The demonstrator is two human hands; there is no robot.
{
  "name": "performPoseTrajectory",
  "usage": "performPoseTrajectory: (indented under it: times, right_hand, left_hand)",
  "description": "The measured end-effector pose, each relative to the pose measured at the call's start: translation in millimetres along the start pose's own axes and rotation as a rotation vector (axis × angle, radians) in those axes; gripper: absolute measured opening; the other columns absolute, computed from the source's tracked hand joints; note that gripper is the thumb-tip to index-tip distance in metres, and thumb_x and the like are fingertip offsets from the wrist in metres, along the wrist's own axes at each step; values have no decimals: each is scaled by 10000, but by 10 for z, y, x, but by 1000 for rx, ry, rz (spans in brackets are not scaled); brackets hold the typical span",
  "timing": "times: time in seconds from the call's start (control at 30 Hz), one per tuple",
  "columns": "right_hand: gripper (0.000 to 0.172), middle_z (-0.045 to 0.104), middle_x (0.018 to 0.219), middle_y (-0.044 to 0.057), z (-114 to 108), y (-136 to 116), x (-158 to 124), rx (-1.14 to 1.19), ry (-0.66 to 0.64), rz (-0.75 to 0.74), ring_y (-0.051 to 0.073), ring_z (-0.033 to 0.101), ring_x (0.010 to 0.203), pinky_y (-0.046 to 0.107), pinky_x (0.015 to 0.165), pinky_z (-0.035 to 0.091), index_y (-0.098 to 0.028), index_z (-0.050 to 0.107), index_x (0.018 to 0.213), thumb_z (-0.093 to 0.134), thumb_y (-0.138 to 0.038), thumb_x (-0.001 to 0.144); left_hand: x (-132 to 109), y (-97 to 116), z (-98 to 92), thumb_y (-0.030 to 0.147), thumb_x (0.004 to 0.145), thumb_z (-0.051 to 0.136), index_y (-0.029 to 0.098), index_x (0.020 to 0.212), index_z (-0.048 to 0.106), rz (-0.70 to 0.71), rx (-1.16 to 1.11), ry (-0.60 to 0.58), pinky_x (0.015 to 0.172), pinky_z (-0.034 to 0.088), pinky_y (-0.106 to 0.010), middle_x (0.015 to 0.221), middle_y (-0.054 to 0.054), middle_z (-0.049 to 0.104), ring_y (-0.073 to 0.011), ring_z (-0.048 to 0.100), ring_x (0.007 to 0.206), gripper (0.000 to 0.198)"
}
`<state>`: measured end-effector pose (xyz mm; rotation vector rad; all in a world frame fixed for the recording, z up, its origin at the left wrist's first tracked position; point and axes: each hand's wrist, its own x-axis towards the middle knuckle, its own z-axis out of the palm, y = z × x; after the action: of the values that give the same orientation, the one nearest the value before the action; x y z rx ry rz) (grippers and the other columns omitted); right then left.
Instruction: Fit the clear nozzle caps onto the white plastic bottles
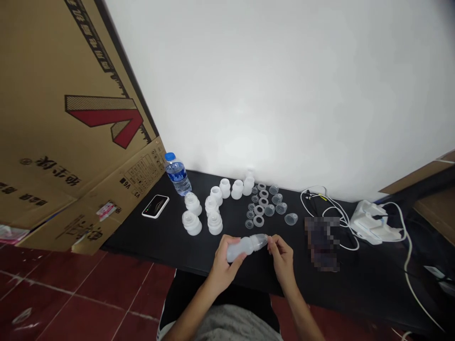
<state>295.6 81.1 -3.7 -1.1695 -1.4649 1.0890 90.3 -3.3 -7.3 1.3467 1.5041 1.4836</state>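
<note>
Now my left hand [222, 267] grips a frosted plastic bottle [240, 249] while my right hand [282, 258] pinches its clear tip [262, 241], over the black surface [355, 279], white bottle parts [215, 222] at twelve o'clock.

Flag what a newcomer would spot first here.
The left hand and right hand stand out at lower center, holding a frosted plastic bottle above a black table. Just beyond them, white bottle parts and clear cups sit in loose rows. At far left, a large cardboard sheet with a red mark leans against the white wall.
</note>
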Motion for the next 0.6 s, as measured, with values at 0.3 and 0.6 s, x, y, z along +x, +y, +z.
performPoseTrajectory:
  times: [0.3,0.6]
  right_hand:
    - [315,653,820,20,57,87,-96,26,25,-73,215,634,745,314,702,551,-240,725,953,747,-550,1002]
    - [631,735,1258,126,182,242,-366,-217,-321,-396,367,731,1096,506,929,657,-372,497,1654,691,-413,1055]
  left_hand:
    - [-12,-15,46,373,981,762,271,1276,700,37,-35,-10,999,584,-455,1220,-110,710,-296,703,1142,317]
    - [34,72,25,213,954,744,324,1396,708,-10,-52,-84,1102,551,-474,1328,-91,730,-319,688,1247,457]
